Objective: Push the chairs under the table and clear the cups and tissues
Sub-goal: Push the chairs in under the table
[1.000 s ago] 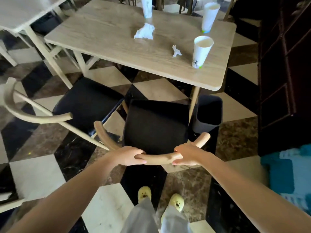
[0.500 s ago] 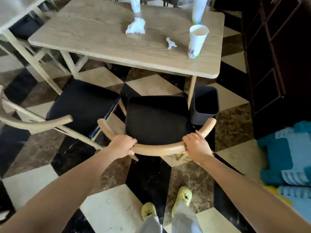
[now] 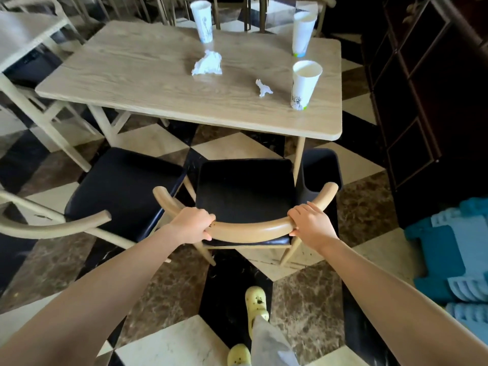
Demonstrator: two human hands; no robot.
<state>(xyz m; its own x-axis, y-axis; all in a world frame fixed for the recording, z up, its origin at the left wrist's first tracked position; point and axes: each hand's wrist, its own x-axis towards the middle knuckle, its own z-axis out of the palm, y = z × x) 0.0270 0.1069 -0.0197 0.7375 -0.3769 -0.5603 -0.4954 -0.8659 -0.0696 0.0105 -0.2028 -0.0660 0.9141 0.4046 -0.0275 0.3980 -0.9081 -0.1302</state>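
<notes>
Before table [image 3: 158, 83] | left hand [image 3: 191, 224], right hand [image 3: 311, 223] grip chair backrest [image 3: 250, 228]

One wide camera sits on the person's head, looking forward and steeply down. Both forearms stretch close beneath it; the table [image 3: 158, 83] lies farther ahead, near the frame's top.

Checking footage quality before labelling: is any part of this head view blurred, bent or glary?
Head view: wide-angle bend curves the table edges; the left chair is motion-smeared; soft sheen on the tabletop near the tissue; the hands, left hand and right hand, look sharp.
</notes>
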